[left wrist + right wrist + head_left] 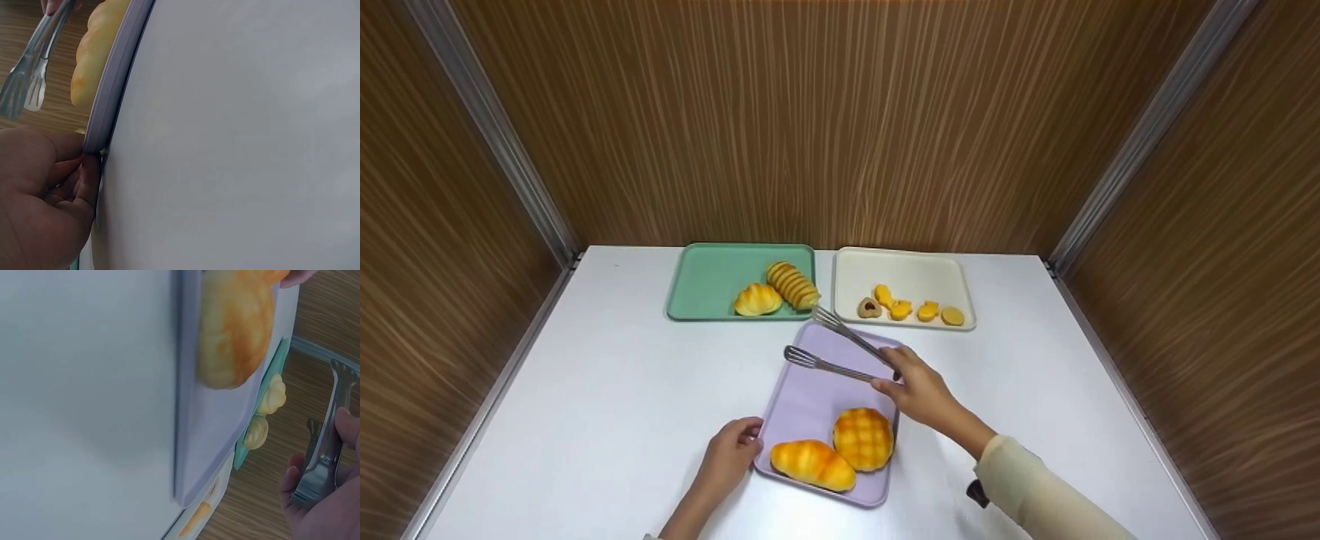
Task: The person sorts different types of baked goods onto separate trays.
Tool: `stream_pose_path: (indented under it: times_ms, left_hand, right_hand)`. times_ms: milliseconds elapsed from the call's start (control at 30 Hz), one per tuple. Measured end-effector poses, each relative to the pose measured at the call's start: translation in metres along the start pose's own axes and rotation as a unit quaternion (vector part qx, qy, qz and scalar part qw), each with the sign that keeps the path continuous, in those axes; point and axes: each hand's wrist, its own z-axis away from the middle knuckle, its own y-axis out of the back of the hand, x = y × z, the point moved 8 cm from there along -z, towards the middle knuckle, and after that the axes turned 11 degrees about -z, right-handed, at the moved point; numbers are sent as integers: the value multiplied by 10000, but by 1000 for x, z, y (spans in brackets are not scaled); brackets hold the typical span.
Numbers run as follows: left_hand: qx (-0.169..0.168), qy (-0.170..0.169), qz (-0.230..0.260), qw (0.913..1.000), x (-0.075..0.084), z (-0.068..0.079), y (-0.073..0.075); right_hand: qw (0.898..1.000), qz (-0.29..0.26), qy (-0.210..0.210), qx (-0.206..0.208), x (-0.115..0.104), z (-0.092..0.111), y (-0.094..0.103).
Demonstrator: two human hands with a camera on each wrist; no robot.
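Observation:
In the head view my right hand [919,386] grips metal tongs [847,371], whose slotted ends are spread apart above the far part of a purple tray [817,382]. Nothing sits between those ends. My left hand [727,454] pinches the tray's left rim near its front corner, as the left wrist view shows with thumb and fingers at the edge [109,84]. On this tray lie a long golden bread roll [812,465] and a round bun with a grid pattern [864,439]. The right wrist view shows the tongs' handle [326,461] between thumb and fingers.
Behind stands a green tray [720,274] with a striped roll [793,285] and a small bread [758,299]. A cream tray [915,270] beside it carries several small cookies [900,310]. Wood-patterned walls [840,127] enclose the white table [622,390] at the back and sides.

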Motion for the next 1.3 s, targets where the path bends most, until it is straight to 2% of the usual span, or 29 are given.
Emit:
stream_pose_path:
  times_ms: [100,333,467,733,1067,1300]
  left_hand:
    - [-16,-56,-25,10000,0,0,-1]
    - [-98,42,-135,9999,-1,-1,-2]
    - [-69,31,-196,9998,-2,-1,-3]
    - [16,-56,-140,9999,0,-1,-1]
    - [22,-47,-140,9999,0,-1,-1]
    - [-93,-14,-162,9998,0,-2,-1]
  right_hand:
    - [9997,222,52,-7,7,14,6]
    - [9969,727,283,30,20,40,21]
    - [9965,778,315,25,28,54,31]
    - [9973,442,-85,-573,51,76,40]
    - [9919,636,163,-1087,65,101,43]
    - [9883,785,218,-1288,71,110,40]
